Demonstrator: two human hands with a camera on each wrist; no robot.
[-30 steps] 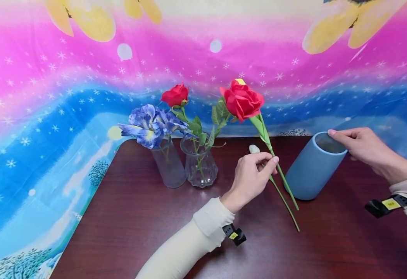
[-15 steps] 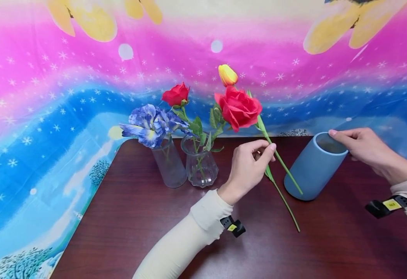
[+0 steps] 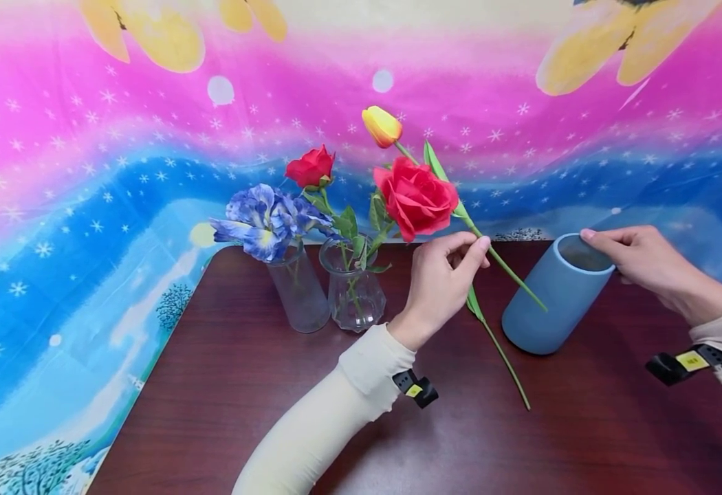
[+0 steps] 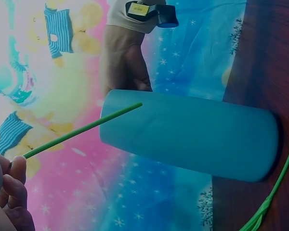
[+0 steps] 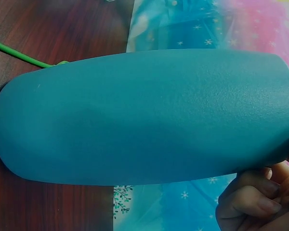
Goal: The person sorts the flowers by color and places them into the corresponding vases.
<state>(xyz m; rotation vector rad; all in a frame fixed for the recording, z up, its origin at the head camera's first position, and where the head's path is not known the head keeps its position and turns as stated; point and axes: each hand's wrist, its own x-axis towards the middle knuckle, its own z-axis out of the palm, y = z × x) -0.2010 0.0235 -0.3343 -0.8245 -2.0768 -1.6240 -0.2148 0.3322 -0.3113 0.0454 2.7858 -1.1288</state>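
My left hand (image 3: 438, 285) pinches the green stem of a yellow-orange tulip (image 3: 382, 127) between thumb and index finger. The tulip slants up to the left, and its lower stem end (image 4: 82, 130) points toward the blue vase (image 3: 553, 299), apparently in front of its wall. My right hand (image 3: 652, 265) grips that vase at the rim, thumb at the opening, other fingers outside. In the right wrist view the curled fingers (image 5: 250, 197) show below the rim. Another green flower stem (image 3: 503, 357) lies on the table; my left hand hides its head.
A clear glass vase (image 3: 357, 306) holds a small red rose (image 3: 311, 167) and, apparently, a large red rose (image 3: 417, 199) leaning right. Beside it, a frosted vase (image 3: 299, 295) holds blue-purple flowers (image 3: 268, 220). A patterned cloth (image 3: 150, 124) hangs behind the dark wooden table (image 3: 225, 412).
My left hand has risen slightly, lifting the tulip; its head has come out from behind the large rose and moved left. That rose has shifted down-left. My right hand and the blue vase have stayed put.
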